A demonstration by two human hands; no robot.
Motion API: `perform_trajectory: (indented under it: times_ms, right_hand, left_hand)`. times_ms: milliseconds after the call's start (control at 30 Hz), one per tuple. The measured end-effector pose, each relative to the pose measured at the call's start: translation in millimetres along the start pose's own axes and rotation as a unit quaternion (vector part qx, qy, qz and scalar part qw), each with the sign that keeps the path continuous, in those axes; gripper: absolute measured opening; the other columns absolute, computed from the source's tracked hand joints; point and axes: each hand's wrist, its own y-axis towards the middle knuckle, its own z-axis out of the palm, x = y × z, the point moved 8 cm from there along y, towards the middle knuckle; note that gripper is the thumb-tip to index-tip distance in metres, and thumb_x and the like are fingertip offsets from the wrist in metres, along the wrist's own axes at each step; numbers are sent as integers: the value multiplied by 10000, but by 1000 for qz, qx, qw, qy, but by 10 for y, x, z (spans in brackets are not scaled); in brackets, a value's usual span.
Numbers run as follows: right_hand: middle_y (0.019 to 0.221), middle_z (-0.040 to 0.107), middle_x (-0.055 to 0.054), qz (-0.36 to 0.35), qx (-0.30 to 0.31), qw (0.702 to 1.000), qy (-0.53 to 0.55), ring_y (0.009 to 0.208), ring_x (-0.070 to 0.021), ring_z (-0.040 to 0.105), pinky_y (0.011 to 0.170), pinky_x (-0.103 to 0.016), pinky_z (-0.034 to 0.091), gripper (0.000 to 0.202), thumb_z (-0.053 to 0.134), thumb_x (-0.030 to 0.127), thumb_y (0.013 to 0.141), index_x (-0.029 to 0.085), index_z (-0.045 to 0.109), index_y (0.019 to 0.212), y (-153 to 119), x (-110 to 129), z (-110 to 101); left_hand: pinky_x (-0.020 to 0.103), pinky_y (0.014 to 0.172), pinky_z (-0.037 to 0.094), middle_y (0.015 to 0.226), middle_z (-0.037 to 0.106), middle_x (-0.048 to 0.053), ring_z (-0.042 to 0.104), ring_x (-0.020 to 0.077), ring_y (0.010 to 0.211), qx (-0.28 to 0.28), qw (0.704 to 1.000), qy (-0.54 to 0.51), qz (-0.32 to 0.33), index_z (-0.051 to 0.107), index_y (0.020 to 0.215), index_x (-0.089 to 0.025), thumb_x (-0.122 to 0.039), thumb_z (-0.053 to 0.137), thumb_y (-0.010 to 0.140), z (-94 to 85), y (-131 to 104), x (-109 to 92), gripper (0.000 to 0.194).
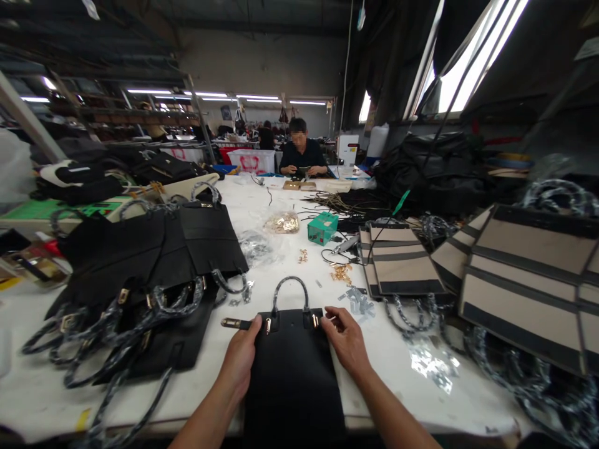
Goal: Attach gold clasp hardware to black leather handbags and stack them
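A black handbag panel (294, 374) lies in front of me on the white table. Its wrapped carrying handle (291, 282) arches away from me, with a gold fitting at each handle base. My left hand (241, 358) grips the panel's upper left edge, its thumb over a short black strap (238, 323) with a gold tip that sticks out leftward. At the upper right edge, my right hand (345, 340) has its fingers bent and pinched beside the right gold fitting (315, 320). Its fingertips are partly hidden, so whatever small part they hold does not show.
Black bag panels (154, 249) with handles pile up on the left. Striped beige panels (407, 262) stack on the right. Gold parts (341, 273), metal plates (358, 302) and a green box (322, 228) sit ahead. Another person (303, 153) works across the table.
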Motion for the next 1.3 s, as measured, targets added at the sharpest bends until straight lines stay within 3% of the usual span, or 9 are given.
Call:
perform_trajectory:
  times_ms: [200, 367, 600, 767, 1000, 1167, 1300]
  right_hand:
    - [945, 703, -73, 48, 5, 999, 12, 864, -230, 648, 786, -328, 501, 346, 623, 471, 844, 187, 692, 1028, 9, -43, -2]
    - [935, 705, -73, 34, 34, 999, -16, 866, -230, 639, 758, -311, 480, 309, 597, 473, 862, 194, 709, 938, 25, -6, 46]
    - [906, 706, -44, 35, 41, 998, -17, 853, -216, 634, 752, -296, 466, 266, 610, 453, 866, 214, 720, 906, 31, 6, 48]
    - [827, 703, -35, 88, 78, 993, 3, 757, -203, 611, 709, -300, 462, 354, 603, 529, 855, 198, 723, 889, 132, -83, 45]
    - [867, 682, -58, 171, 12, 980, 104, 806, -194, 610, 664, -267, 477, 485, 557, 615, 854, 187, 720, 1013, 141, -307, -77]
    - [869, 689, -68, 158, 35, 983, 88, 787, -209, 626, 714, -310, 510, 474, 598, 605, 832, 173, 720, 982, 53, -224, -54]
    - [812, 697, -74, 133, 49, 989, 39, 721, -214, 626, 646, -310, 509, 467, 607, 609, 819, 163, 724, 898, 152, -65, -58]
  left_hand:
    - [376, 676, 566, 787, 755, 111, 721, 286, 739, 12, 1000, -1, -14, 695, 852, -142, -520, 742, 736, 27, 41, 33, 399]
    - [391, 734, 567, 867, 764, 124, 724, 301, 835, 29, 999, -17, -27, 717, 908, -141, -501, 726, 760, 37, 5, 30, 390]
    - [411, 891, 522, 861, 765, 82, 712, 295, 916, 43, 997, -66, 17, 730, 936, -153, -423, 742, 744, 22, 20, -4, 331]
    - [363, 907, 494, 900, 759, 59, 698, 265, 934, 47, 995, -77, 31, 717, 929, -148, -386, 765, 706, -27, 63, 34, 330]
    - [296, 848, 474, 901, 746, 42, 674, 209, 875, 40, 995, -82, 31, 708, 929, -146, -398, 744, 726, -57, 126, 106, 326]
    - [268, 873, 458, 928, 747, 33, 660, 199, 916, 34, 996, -75, 36, 710, 935, -148, -401, 737, 739, -83, 141, 105, 321]
    - [287, 882, 465, 944, 748, 31, 666, 218, 944, 37, 996, -73, 24, 703, 933, -159, -420, 726, 742, -72, 136, 113, 325]
